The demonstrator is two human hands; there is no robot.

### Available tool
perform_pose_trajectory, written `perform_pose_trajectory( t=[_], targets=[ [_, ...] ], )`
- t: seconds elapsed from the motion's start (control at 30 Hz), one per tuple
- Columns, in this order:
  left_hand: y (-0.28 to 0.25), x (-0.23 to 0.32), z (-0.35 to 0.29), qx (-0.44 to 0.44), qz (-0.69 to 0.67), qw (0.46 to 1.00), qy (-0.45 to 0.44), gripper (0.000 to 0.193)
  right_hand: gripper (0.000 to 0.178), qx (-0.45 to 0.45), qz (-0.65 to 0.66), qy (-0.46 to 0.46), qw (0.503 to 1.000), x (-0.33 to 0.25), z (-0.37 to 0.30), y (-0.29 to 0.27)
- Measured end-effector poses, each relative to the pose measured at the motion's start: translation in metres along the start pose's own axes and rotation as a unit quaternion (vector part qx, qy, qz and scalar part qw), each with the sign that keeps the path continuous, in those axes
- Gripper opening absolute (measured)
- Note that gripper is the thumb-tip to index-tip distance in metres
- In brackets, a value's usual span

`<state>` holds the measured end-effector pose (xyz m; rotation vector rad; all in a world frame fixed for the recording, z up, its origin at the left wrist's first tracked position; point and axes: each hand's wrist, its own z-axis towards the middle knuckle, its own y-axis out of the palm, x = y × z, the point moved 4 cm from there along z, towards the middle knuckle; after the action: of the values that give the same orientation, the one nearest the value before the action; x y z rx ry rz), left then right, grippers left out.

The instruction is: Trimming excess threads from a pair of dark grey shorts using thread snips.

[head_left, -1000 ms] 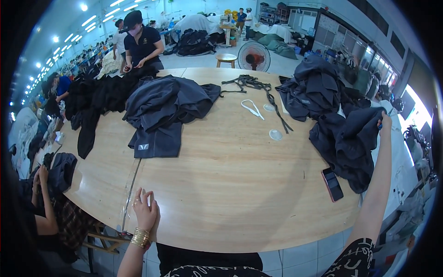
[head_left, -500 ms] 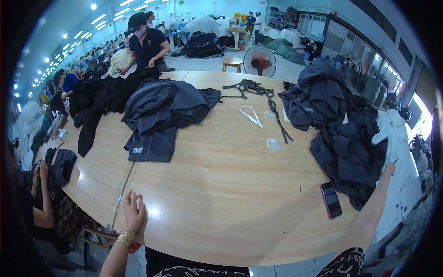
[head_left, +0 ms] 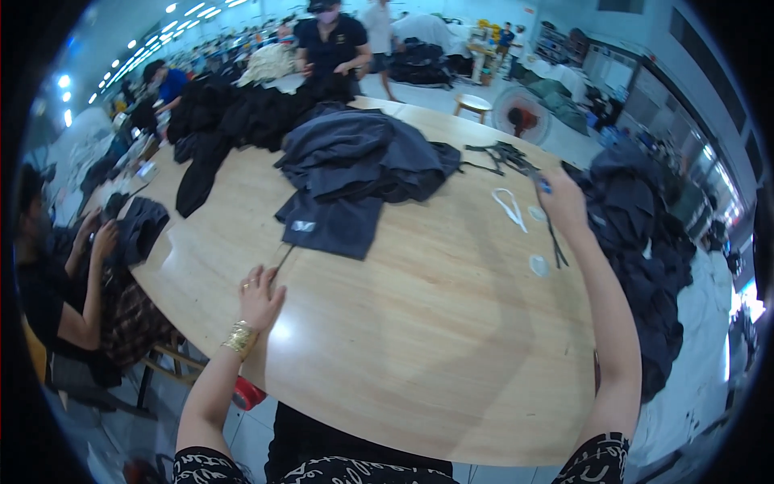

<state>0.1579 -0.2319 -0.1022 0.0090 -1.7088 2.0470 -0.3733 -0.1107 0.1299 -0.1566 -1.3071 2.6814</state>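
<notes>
My left hand (head_left: 262,298) is over the table's near left part, close to the table seam. Its fingers are loosely stretched and nothing shows in them. On the far right, my right hand (head_left: 562,202) is closed on a small, blurred tool (head_left: 544,184) with a bit of blue, perhaps thread snips. That hand is by a tangle of dark straps (head_left: 504,156). A heap of dark grey garments (head_left: 363,157) lies ahead of my left hand, one flat end with a light patch toward me. A white loop of cord (head_left: 509,211) lies left of my right forearm.
Two clear round discs, one of them a nearer disc (head_left: 538,265), lie beside the straps. More dark garments (head_left: 637,242) are piled along the right edge. Black cloth (head_left: 234,113) covers the far left. One person (head_left: 330,48) stands across the table; another (head_left: 72,282) works at left.
My right hand has swung from the right edge inward and away, over to the straps. My left hand has moved slightly forward, its fingers straighter. The view has turned left.
</notes>
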Motion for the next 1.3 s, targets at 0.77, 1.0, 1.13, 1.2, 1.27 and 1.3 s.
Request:
perform_pose_trajectory(
  t=[0.77,1.0,1.13,1.2,1.27,1.3],
  targets=[
    [0.005,0.001,-0.004,0.030,-0.059,0.998,0.008,0.054,0.027,0.080,0.243,0.023,0.967,-0.224,0.207,0.185],
    [-0.023,-0.006,-0.008,0.149,-0.270,0.951,0.005,0.052,0.026,0.085,0.440,-0.054,0.893,-0.251,0.174,-0.057],
    [-0.129,0.100,-0.028,0.290,-0.430,0.833,0.192,0.059,0.023,-0.097,0.381,-0.063,0.917,-0.271,0.104,-0.047],
    [-0.187,0.157,-0.042,0.226,-0.444,0.816,0.294,0.067,0.018,-0.226,0.397,0.036,0.889,-0.285,0.050,-0.040],
    [-0.194,0.195,-0.047,0.153,-0.448,0.827,0.302,0.075,0.014,-0.277,0.459,0.096,0.838,-0.288,0.009,-0.033],
    [-0.183,0.206,-0.047,0.138,-0.443,0.842,0.274,0.078,0.013,-0.276,0.514,0.105,0.805,-0.287,-0.005,-0.023]
  ],
)
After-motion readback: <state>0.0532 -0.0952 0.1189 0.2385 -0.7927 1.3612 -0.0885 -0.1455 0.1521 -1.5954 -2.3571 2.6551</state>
